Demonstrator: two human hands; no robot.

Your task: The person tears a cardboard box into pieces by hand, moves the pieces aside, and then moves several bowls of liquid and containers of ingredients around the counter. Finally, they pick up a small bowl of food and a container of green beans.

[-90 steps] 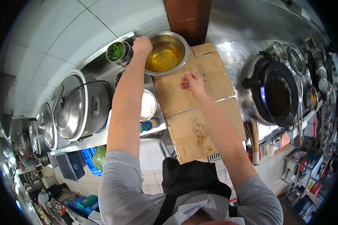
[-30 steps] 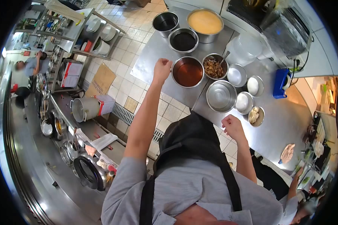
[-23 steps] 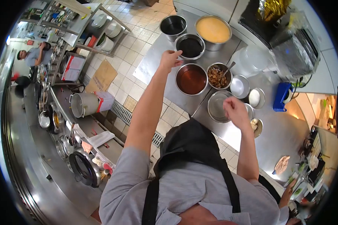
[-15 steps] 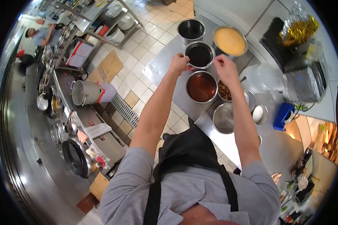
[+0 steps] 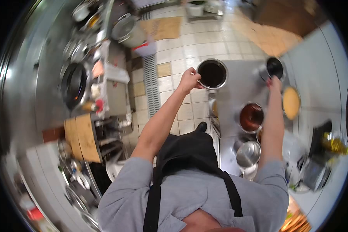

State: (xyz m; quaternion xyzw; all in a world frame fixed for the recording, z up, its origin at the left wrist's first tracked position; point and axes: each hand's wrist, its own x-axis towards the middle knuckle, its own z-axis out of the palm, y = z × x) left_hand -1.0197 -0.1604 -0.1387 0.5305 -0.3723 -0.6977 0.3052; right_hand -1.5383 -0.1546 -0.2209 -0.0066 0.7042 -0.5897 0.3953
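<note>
At the far left of my view a black wok [image 5: 74, 86] sits on the steel range, with a folded white cloth [image 5: 117, 73] lying to the right of it. Above the cloth I have a large stockpot [image 5: 123, 34], and next to that a flat piece of cardboard [image 5: 162, 28] on the tiled floor. A long drain grate [image 5: 151, 87] runs down the floor. My left hand [image 5: 189, 81] grips the bowl [image 5: 212, 73] of dark liquid by its left rim, and the bowl is level, showing mostly against the floor tiles just off the left edge of the steel table [image 5: 232, 91]. On the table I see an empty steel bowl [image 5: 248, 154] and, above it, the red sauce [image 5: 251, 117] in its pan. My right hand [image 5: 274, 82] is at the near rim of the dark pot [image 5: 274, 67] at the table's far end; blur keeps me from telling whether the fingers are closed on it. Right of that forearm stands the orange tub [image 5: 291, 102], near the wall.
</note>
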